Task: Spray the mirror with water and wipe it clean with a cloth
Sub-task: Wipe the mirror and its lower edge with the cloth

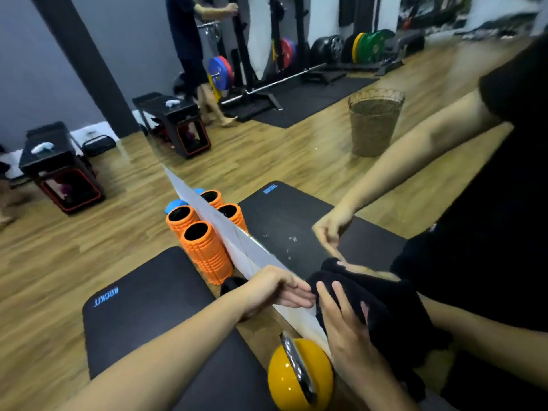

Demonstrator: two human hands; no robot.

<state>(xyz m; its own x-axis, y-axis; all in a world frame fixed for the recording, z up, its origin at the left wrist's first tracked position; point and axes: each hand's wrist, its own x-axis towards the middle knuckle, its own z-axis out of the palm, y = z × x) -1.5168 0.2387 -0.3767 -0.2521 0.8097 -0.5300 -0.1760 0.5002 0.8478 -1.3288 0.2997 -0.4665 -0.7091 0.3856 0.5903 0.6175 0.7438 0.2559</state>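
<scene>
The mirror (296, 221) runs along the wall on my right, above a white baseboard strip, with a few water droplets (292, 241) low on the glass. A black cloth (382, 304) is bunched against the glass near its bottom edge. My right hand (345, 324) lies on the cloth with fingers spread, pressing it to the mirror. My left hand (277, 289) reaches across the baseboard and pinches the cloth's left edge. The glass reflects my arms and black shirt. No spray bottle is in view.
A yellow kettlebell (299, 378) stands on the floor just under my right hand. Orange foam rollers (204, 250) stand against the baseboard beside a black mat (154, 315). Farther off are black benches (59, 170), a woven basket's reflection (373, 123), weight racks and another person (189, 54).
</scene>
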